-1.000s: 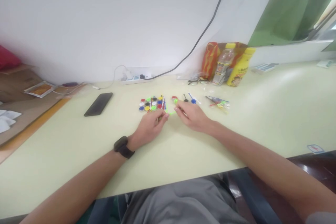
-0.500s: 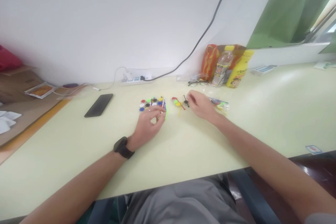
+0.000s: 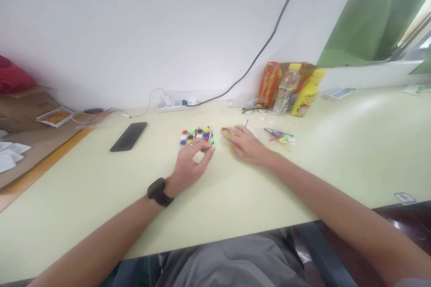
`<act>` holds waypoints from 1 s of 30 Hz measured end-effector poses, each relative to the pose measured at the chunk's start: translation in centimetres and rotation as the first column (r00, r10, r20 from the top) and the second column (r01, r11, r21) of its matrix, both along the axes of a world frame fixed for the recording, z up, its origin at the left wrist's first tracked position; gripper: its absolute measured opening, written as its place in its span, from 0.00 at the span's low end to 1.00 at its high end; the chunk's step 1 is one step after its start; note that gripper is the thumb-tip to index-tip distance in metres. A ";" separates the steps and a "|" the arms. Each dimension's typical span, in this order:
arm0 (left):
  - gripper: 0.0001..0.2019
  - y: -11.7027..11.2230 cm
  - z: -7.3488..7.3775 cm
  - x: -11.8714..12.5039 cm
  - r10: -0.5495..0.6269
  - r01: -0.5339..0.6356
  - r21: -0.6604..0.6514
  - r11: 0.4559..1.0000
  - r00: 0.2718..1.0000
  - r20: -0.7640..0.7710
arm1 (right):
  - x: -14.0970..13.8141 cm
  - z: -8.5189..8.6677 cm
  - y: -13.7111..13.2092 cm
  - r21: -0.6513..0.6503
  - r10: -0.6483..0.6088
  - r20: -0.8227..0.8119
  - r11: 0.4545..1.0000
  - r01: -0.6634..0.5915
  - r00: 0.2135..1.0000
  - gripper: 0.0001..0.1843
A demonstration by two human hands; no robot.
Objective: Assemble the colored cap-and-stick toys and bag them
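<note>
Several small coloured discs (image 3: 190,137), in red, white, blue, black and yellow, lie in a cluster on the table. Thin coloured plastic sticks (image 3: 211,134) are at the cluster's right side. My left hand (image 3: 192,159) rests at the near edge of this cluster, thumb and forefinger brought together in a pinch; what is between them, if anything, I cannot make out. To its right, my right hand (image 3: 248,144) lies palm down with fingers stretched over a few coloured pieces, mostly covering them. A red disc (image 3: 224,130) peeks out by its fingertips.
A pile of coloured sticks (image 3: 281,137) lies right of my right hand. Behind stand a clear bottle (image 3: 286,89) and a yellow bottle (image 3: 308,94), with eyeglasses (image 3: 254,110) beside them. A black phone (image 3: 129,136) lies to the left. A power strip (image 3: 177,105) sits by the wall.
My right hand has moved left and flattened, its fingers now spread over the pieces beside the cluster. My left hand stays nearly in place, still pinched.
</note>
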State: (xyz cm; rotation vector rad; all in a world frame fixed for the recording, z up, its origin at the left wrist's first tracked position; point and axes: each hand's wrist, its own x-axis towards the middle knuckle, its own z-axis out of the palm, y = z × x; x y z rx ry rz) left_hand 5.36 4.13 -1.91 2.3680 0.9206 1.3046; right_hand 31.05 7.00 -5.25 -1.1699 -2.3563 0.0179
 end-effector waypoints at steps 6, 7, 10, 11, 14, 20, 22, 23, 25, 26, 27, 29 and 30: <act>0.13 0.6 -0.3 0.0 0.007 -0.008 0.053 0.999 1.000 0.019 | -0.1 0.0 0.3 -0.025 0.020 -0.045 0.999 -0.022 0.999 0.17; 0.13 0.7 -0.4 0.0 0.013 -0.013 0.054 0.998 1.000 0.012 | -0.2 0.1 0.1 -0.023 0.020 -0.055 1.000 -0.022 0.998 0.16; 0.12 0.9 -0.6 -0.1 0.021 -0.021 0.057 0.998 1.000 -0.001 | -0.4 0.3 -0.2 -0.023 0.021 -0.090 0.999 -0.023 0.996 0.15; 0.12 0.9 -0.7 -0.1 0.021 -0.021 0.060 0.998 1.000 -0.003 | -0.4 0.4 -0.3 -0.027 0.020 -0.104 0.999 -0.023 0.994 0.15; 0.10 1.0 -0.8 -0.2 0.024 -0.024 0.042 0.999 1.000 -0.005 | -0.5 0.7 -0.5 -0.038 0.013 -0.159 0.999 -0.019 0.987 0.11; 0.09 1.1 -1.1 -0.2 0.059 -0.059 0.004 0.998 0.998 -0.016 | -0.4 0.5 0.0 0.037 -0.005 -0.246 0.999 0.014 0.969 0.20; 0.08 1.1 -1.1 -0.2 0.065 -0.065 0.004 0.998 0.998 -0.016 | -0.4 0.0 0.2 0.024 0.008 -0.206 1.000 -0.003 0.979 0.21; 0.07 1.2 -1.2 -0.2 0.066 -0.066 0.005 0.998 0.998 -0.016 | -0.4 -0.1 0.3 0.014 0.013 -0.188 1.000 -0.011 0.982 0.20; 0.07 1.2 -1.2 -0.2 0.066 -0.066 0.011 0.998 0.998 -0.018 | -0.5 -0.4 0.4 -0.010 0.019 -0.165 1.000 -0.021 0.986 0.15; 0.07 1.2 -1.2 -0.2 0.063 -0.063 0.013 0.998 0.998 -0.017 | -0.5 -0.5 0.5 -0.020 0.019 -0.160 1.000 -0.022 0.987 0.14; 0.07 1.2 -1.3 -0.2 0.058 -0.058 0.011 0.998 0.998 -0.013 | -0.5 -0.5 0.5 -0.029 0.019 -0.160 0.999 -0.024 0.987 0.13; 0.07 1.2 -1.3 -0.2 0.040 -0.040 -0.003 0.999 0.999 0.005 | -0.6 -0.4 0.4 -0.048 0.028 -0.182 0.998 -0.038 0.983 0.13; 0.08 1.2 -1.3 -0.2 0.028 -0.028 -0.013 1.000 0.999 0.015 | -0.5 -0.2 0.4 -0.053 0.036 -0.204 0.997 -0.048 0.978 0.14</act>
